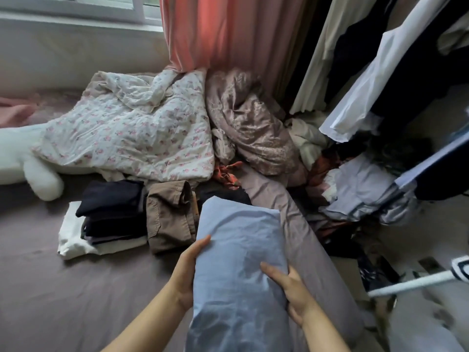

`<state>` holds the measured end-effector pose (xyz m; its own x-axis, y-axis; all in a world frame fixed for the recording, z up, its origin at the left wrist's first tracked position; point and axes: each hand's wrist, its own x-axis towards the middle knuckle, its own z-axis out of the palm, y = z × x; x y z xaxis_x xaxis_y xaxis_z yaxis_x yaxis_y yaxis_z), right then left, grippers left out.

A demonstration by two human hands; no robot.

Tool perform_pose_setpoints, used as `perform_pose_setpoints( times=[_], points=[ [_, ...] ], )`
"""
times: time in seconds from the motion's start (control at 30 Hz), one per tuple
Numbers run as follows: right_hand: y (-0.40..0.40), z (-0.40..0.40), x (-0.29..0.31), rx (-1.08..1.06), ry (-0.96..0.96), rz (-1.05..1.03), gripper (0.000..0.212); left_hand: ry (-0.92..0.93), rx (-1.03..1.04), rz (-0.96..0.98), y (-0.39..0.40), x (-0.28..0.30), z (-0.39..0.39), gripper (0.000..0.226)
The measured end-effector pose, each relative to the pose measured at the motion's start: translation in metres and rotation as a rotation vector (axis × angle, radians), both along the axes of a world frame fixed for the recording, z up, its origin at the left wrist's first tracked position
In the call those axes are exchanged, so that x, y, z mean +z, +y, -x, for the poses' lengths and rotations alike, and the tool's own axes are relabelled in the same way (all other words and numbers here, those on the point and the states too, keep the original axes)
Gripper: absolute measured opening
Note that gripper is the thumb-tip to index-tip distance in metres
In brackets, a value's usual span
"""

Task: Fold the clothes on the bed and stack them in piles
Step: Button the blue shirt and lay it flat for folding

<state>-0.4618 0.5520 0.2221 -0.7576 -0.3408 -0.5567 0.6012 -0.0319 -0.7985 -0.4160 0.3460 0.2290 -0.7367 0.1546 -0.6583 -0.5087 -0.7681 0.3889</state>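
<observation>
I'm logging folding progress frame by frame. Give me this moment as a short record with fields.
held item: light blue garment, folded
left hand: grips its left edge
right hand: grips its right edge
finished piles: dark stack on white cloth; folded brown trousers beside it
unfolded: heap of clothes at right
surface: bed sheet

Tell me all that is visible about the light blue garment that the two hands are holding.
The light blue garment looks like thin, smooth woven cloth, plain, with soft creases and darker shadowed patches near its lower end. It is folded into a long, narrow rectangle that runs away from the person. The left hand holds its left edge and the right hand holds its right edge, with the thumb on top. Its far end reaches over dark clothes, beside the folded brown garment.
</observation>
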Motion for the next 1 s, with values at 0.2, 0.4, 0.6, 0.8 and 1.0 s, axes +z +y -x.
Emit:
perform_pose_setpoints(
  times=[0.2, 0.4, 0.6, 0.8, 1.0],
  points=[
    [-0.019, 0.176, -0.06, 0.021, 0.106, -0.007, 0.051, -0.018, 0.212, 0.161, -0.005, -0.059, 0.149, 0.037],
    [-0.062, 0.298, -0.187, 0.283, 0.17, -0.194, 0.055, -0.165, 0.292, 0.743, -0.031, -0.192, 0.22, 0.082],
    [-0.059, 0.314, -0.272, 0.516, 0.35, -0.516, 0.09, -0.193, 0.049, 1.242, -0.01, -0.272, 0.215, 0.091],
    [-0.058, 0.33, -0.313, 0.263, -0.012, -0.302, 0.138, -0.278, 0.034, 1.106, -0.026, -0.288, 0.254, 0.113],
    [-0.074, 0.34, -0.329, 0.428, -0.214, -0.14, 0.087, -0.333, 0.066, 1.302, -0.017, -0.32, 0.262, 0.113]
  ],
)
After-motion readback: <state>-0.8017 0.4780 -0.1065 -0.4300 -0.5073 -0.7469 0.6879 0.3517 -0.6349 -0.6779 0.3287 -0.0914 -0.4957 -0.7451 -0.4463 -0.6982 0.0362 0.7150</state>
